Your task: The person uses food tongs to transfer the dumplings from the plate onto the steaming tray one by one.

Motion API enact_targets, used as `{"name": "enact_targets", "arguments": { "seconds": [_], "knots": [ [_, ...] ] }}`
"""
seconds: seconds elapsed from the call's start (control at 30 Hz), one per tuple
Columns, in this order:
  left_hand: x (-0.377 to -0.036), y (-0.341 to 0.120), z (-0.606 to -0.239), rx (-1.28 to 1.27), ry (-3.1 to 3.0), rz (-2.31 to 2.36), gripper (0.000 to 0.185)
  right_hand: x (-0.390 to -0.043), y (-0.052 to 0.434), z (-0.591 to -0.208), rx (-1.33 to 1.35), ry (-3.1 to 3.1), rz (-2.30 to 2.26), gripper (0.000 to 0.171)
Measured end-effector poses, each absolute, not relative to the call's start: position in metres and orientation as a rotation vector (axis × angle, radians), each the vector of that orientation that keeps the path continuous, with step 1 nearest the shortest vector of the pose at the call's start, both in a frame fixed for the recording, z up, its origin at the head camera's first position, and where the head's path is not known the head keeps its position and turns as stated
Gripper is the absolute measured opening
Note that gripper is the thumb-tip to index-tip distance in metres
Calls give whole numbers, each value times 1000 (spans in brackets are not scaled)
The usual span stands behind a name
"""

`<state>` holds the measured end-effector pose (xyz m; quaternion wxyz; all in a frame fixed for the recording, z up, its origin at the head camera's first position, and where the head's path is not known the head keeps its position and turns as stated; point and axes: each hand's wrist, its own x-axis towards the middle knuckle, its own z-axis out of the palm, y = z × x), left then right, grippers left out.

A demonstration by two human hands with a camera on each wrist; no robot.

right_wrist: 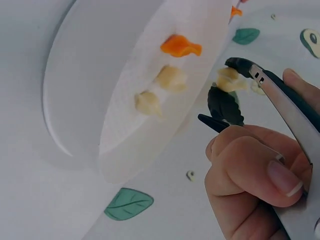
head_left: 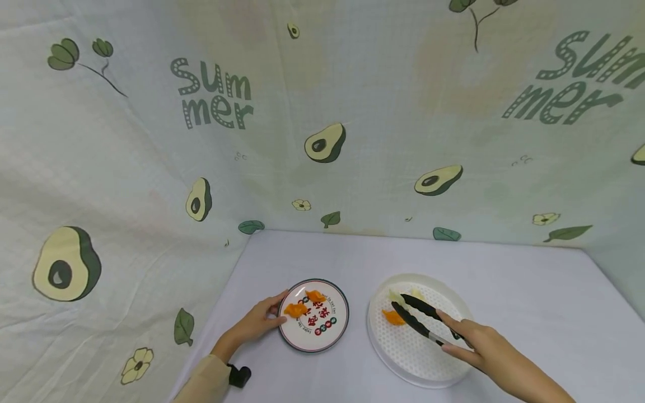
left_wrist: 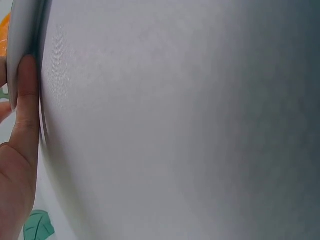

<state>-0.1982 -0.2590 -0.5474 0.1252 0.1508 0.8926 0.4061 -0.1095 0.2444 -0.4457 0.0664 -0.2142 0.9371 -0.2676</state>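
Observation:
My left hand (head_left: 258,320) pinches the left edge of a small round plate (head_left: 304,343) with a dark rim and red lettering. On that plate lie two orange dumplings (head_left: 295,310). My right hand (head_left: 480,342) grips a pair of tongs (head_left: 415,325) with steel arms and black tips, over a round white steamer tray (head_left: 422,364). Between the tong tips, a pale dumpling (right_wrist: 229,80) shows in the right wrist view, raised above the tray. Two more pale dumplings (right_wrist: 171,78) and one orange dumpling (right_wrist: 180,46) rest in the tray.
Both dishes stand on a white-covered table (head_left: 534,302), the plate left of the tray. A cloth (head_left: 373,168) printed with avocados and leaves hangs behind and along the left side. A black wrist strap piece (head_left: 239,376) sits at my left wrist.

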Motion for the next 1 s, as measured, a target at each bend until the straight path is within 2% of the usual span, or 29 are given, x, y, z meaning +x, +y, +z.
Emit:
{"name": "enact_targets", "arguments": {
  "seconds": [0.47, 1.0],
  "knots": [
    [-196, -260, -546, 462, 2589, 1186, 69, -109, 281, -463, -552, 2777, -686, 69],
    [-197, -261, -549, 487, 2581, 1222, 68, -112, 282, -469, -439, 2731, -728, 71]
  ]
}}
